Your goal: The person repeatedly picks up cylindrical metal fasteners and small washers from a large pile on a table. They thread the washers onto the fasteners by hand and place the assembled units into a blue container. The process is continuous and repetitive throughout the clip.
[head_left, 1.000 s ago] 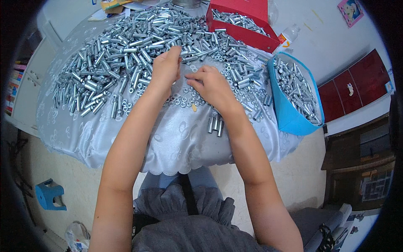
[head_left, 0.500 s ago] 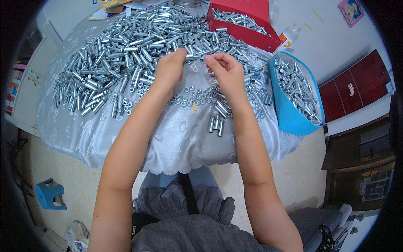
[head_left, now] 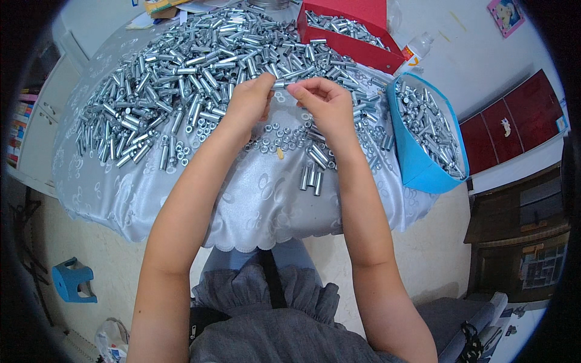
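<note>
Left hand (head_left: 248, 104) and right hand (head_left: 331, 110) pinching 1 silver sleeve (head_left: 279, 85), loose nuts (head_left: 292, 146) nearby

- A heap of metal sleeves (head_left: 200, 69) is covering the far and left parts of the table (head_left: 260, 206).
- Loose nuts (head_left: 275, 144) are lying before the heap, nearer the person.
- Three cylinders (head_left: 311, 179) are lying right of centre, towards the near edge.
- A box (head_left: 369, 58) is standing behind on the right, a bottle (head_left: 419, 48) just right of it.
- A bin (head_left: 423, 178) is standing rightmost, before them, holding metal pieces.
- Between the left hand (head_left: 251, 101) and right hand (head_left: 327, 106), a metal piece is perhaps sitting, partly hidden.
</note>
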A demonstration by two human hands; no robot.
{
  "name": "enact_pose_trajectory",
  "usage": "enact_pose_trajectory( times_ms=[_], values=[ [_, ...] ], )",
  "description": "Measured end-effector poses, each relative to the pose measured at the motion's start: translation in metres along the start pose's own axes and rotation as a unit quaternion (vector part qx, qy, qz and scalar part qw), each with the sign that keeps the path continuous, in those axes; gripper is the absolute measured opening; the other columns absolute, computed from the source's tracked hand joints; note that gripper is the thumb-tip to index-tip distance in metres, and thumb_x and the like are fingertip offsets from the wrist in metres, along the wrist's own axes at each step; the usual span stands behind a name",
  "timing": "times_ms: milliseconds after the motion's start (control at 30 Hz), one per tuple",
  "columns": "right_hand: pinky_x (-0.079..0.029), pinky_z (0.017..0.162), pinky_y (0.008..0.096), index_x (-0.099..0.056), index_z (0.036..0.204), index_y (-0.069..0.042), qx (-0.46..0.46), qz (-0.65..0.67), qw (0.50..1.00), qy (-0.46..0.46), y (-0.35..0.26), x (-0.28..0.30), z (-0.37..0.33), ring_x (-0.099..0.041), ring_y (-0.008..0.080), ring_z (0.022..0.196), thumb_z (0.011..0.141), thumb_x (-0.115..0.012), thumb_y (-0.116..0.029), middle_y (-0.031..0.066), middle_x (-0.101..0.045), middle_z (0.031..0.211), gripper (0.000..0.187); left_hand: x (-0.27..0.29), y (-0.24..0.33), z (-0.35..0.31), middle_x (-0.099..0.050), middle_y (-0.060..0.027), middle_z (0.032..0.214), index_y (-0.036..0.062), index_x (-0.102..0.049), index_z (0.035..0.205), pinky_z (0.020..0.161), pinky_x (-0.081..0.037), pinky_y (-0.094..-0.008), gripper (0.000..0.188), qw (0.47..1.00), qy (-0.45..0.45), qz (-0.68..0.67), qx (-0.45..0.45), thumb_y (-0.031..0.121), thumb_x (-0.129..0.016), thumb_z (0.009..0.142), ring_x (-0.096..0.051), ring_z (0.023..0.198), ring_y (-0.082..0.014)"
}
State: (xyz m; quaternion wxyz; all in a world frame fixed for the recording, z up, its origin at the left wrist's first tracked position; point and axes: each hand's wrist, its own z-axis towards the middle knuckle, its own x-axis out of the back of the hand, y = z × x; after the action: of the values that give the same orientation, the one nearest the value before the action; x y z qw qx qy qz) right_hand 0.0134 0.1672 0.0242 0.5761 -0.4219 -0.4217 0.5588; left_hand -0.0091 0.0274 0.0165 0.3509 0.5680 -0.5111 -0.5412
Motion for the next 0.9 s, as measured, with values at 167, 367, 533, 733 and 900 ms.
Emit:
enact_pose_trajectory(
  times_ms=[167, 367, 533, 733, 900],
  values=[
    [-0.044, 0.059, 0.019, -0.065, 0.081, 0.0, -0.003, 0.0, 1.0, 0.011, -0.007, 0.001, -0.002, -0.056, 0.0077, 0.063, 0.074, -0.067, -0.007, 0.0053, -0.064, 0.075, 0.01, 0.002, -0.002, 0.002, -0.026, 0.0072, 0.048, 0.0151, -0.038, 0.057, 0.042, -0.021, -0.0246, 0.031, 1.0, -0.001, 0.007, -0.009, 0.031, -0.048, 0.083, -0.023, 0.041, -0.0063],
    [-0.041, 0.057, 0.0181, -0.064, 0.083, -0.002, -0.008, -0.009, 1.0, -0.012, -0.006, 0.003, -0.001, -0.059, 0.0082, 0.066, 0.076, -0.066, -0.012, 0.0028, -0.064, 0.075, 0.012, 0.003, 0.0, 0.0, -0.026, 0.0074, 0.048, 0.0149, -0.039, 0.057, 0.041, -0.019, -0.0244, 0.032, 1.0, -0.021, 0.015, -0.016, 0.031, -0.048, 0.083, -0.022, 0.041, -0.006],
    [-0.04, 0.054, 0.0174, -0.064, 0.081, -0.002, -0.006, 0.004, 1.0, -0.016, -0.004, 0.005, 0.0, -0.057, 0.007, 0.063, 0.074, -0.067, -0.01, 0.0031, -0.064, 0.074, 0.011, 0.002, 0.0, 0.0, -0.027, 0.0074, 0.048, 0.0145, -0.039, 0.057, 0.041, -0.02, -0.0243, 0.031, 1.0, -0.018, 0.013, -0.013, 0.03, -0.048, 0.082, -0.023, 0.04, -0.0058],
    [-0.039, 0.053, 0.0175, -0.062, 0.084, -0.002, -0.033, 0.013, 0.999, -0.028, -0.006, 0.008, 0.0, -0.056, 0.0066, 0.06, 0.076, -0.066, -0.011, 0.0025, -0.062, 0.073, 0.013, 0.001, -0.001, 0.0, -0.03, 0.0069, 0.05, 0.014, -0.04, 0.06, 0.041, -0.022, -0.0243, 0.029, 0.999, -0.02, 0.032, -0.005, 0.03, -0.049, 0.082, -0.025, 0.041, -0.0058],
    [-0.036, 0.048, 0.0158, -0.062, 0.081, -0.002, -0.06, 0.054, 0.996, -0.04, -0.006, 0.008, 0.001, -0.054, 0.0051, 0.058, 0.073, -0.07, -0.011, 0.0026, -0.062, 0.07, 0.015, -0.001, 0.002, -0.004, -0.031, 0.0067, 0.052, 0.0144, -0.039, 0.061, 0.043, -0.023, -0.0239, 0.028, 0.999, -0.037, 0.019, 0.009, 0.03, -0.049, 0.082, -0.026, 0.042, -0.0055]
  ],
)
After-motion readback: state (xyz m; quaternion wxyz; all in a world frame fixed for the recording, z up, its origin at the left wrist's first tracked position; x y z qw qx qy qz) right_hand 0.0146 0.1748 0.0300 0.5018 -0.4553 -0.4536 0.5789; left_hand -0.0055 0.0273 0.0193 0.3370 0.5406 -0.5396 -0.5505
